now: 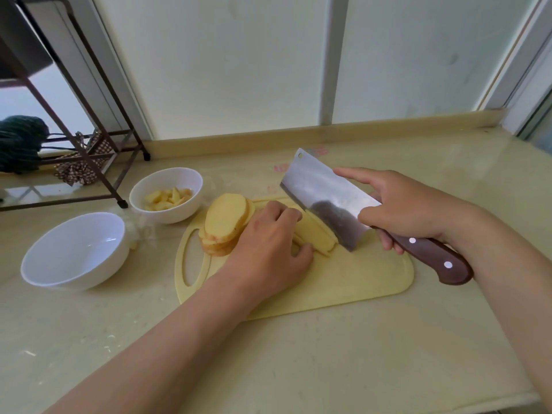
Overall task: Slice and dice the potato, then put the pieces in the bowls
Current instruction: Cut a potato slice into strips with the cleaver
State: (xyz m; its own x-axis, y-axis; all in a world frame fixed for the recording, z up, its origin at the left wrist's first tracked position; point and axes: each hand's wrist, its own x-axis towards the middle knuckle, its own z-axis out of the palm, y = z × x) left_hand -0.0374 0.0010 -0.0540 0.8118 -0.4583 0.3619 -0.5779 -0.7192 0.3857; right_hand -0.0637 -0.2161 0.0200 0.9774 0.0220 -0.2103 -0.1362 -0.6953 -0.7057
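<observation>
Pale beige countertop (328, 354) runs back to a low ledge under frosted window panels (239, 55).

1. Your left hand (268, 249) sits knuckles-up on the cutting board (358, 282). Its fingers are curled down over the potato strips (316, 234) and its thumb is tucked against their near side, pinning them in place.
2. Your right hand (409, 204) is wrapped around the brown riveted handle of the cleaver (325, 198), with the index finger laid straight along the flat of the blade. The blade stands on edge just to the right of your left fingers. Its heel is down at the board, against the strips, and its far corner is tilted upward.
3. The potato strips are pale yellow, long and narrow, lying side by side between your left hand and the blade.
4. To the left of your left hand, a leaning stack of oval potato slices (225, 222) rests on the board. Their cut faces are yellow, with thin tan skin at the edges.
5. Off the board's left end stands the far bowl (167, 176), white, holding small yellow potato pieces (167, 197).
6. The near bowl (74, 252), white and larger, stands in front and to the left of it.
7. A dark metal rack (89, 115) occupies the far left corner of the counter.
</observation>
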